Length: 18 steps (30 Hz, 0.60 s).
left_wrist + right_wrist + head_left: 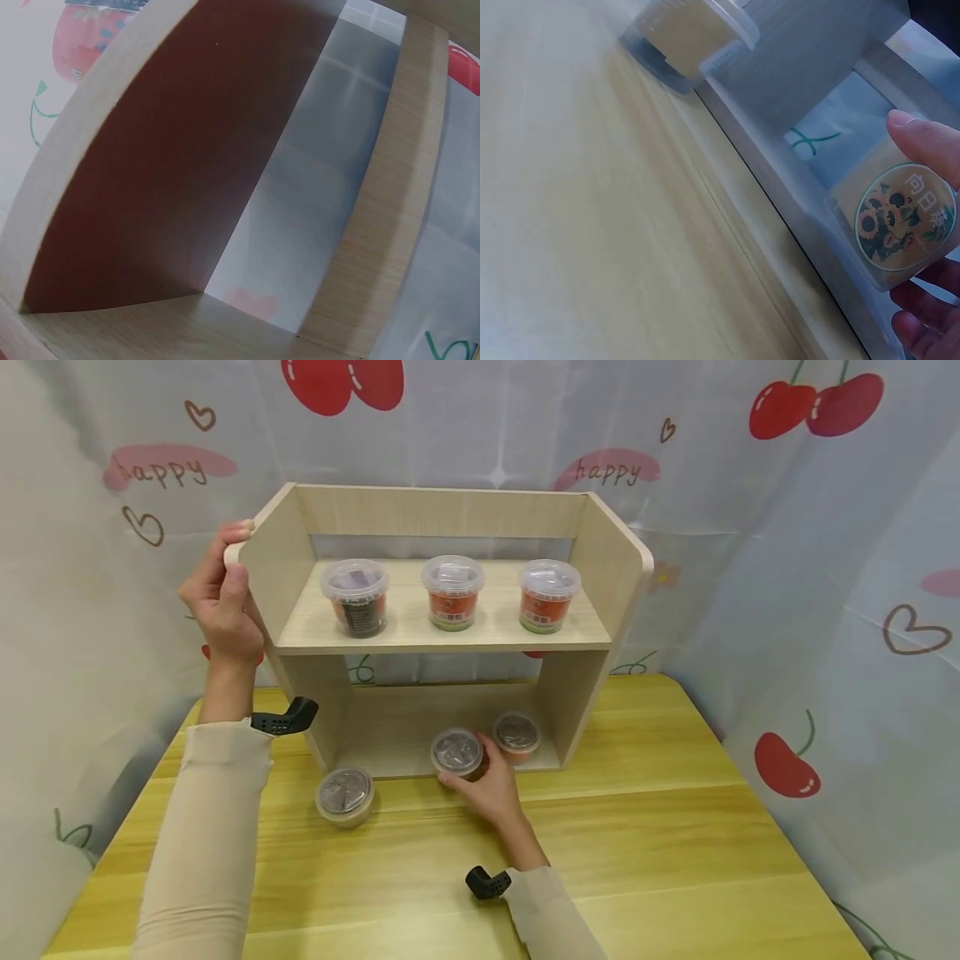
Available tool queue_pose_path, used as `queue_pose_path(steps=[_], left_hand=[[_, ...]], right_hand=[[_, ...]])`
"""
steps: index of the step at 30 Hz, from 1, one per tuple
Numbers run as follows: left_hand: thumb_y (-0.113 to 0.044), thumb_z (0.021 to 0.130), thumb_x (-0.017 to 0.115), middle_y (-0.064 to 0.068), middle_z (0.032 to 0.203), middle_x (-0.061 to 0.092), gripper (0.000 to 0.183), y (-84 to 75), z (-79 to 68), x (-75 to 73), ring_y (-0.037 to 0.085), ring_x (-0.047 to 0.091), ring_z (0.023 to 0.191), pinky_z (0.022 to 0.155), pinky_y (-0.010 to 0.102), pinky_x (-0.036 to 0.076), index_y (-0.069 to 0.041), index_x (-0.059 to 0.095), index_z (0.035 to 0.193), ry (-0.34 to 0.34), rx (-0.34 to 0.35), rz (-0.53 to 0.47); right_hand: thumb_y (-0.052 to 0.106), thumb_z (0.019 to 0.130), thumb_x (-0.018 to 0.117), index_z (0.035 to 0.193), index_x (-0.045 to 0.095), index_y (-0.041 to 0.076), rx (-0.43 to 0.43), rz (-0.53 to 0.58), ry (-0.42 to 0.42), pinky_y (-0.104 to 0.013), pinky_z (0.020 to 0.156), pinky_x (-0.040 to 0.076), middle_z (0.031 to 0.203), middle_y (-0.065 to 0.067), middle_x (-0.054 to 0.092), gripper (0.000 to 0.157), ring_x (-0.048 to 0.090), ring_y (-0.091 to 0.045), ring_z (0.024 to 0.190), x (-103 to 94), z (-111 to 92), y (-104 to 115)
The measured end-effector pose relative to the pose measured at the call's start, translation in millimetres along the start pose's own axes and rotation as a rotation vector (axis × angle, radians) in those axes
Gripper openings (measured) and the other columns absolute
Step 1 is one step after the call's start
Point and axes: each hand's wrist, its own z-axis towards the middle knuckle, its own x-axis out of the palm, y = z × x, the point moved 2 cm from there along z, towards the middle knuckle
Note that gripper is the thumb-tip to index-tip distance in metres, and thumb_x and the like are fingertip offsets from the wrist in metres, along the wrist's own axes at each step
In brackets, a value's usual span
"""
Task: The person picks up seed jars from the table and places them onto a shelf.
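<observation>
My left hand grips the upper left side panel of a pale wooden two-level shelf, fingers over its front edge. In the left wrist view a dark brown panel surface fills much of the frame, with the hand out of sight. My right hand holds a lidded clear plastic cup at the front of the lower level. The right wrist view shows a sunflower label on it, with thumb and fingers on its sides. Just right of it sits another lidded cup with orange-pink contents.
On the upper level stand three lidded cups, at left, middle and right. A fourth-style tan cup is on the yellow wood-grain table, before the shelf's left front corner. A cherry-print curtain hangs behind.
</observation>
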Motion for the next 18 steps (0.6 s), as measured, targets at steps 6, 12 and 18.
queue_pose_path(steps=[6,12,18], left_hand=[[-0.001,0.083,0.047,0.018,0.104,0.069,0.028,0.2,0.7,-1.7,0.029,0.059,0.103,0.091,0.033,0.045,0.014,0.066,0.098,0.016,0.0,0.012],[-0.001,0.082,0.047,0.018,0.104,0.069,0.029,0.8,1.1,-2.5,0.029,0.059,0.104,0.092,0.034,0.045,0.014,0.066,0.098,0.009,0.011,0.017],[0.0,0.082,0.046,0.018,0.104,0.069,0.029,3.3,0.3,-2.6,0.03,0.059,0.104,0.092,0.034,0.045,0.015,0.066,0.098,0.007,0.011,0.01]], right_hand=[[0.027,0.067,0.091,0.139,0.05,0.001,0.006,-0.013,-0.004,-0.048,0.105,0.038,0.13,-0.017,0.059,0.086,0.055,-0.032,0.121,3.2,9,1],[0.029,0.069,0.089,0.139,0.049,-0.002,-0.006,-0.025,0.003,-0.051,0.104,0.039,0.131,-0.02,0.058,0.086,0.054,-0.037,0.122,5.9,14,2],[0.028,0.071,0.087,0.141,0.047,-0.001,-0.015,-0.022,0.011,-0.052,0.102,0.04,0.132,-0.021,0.057,0.085,0.055,-0.037,0.121,9.9,19,-3]])
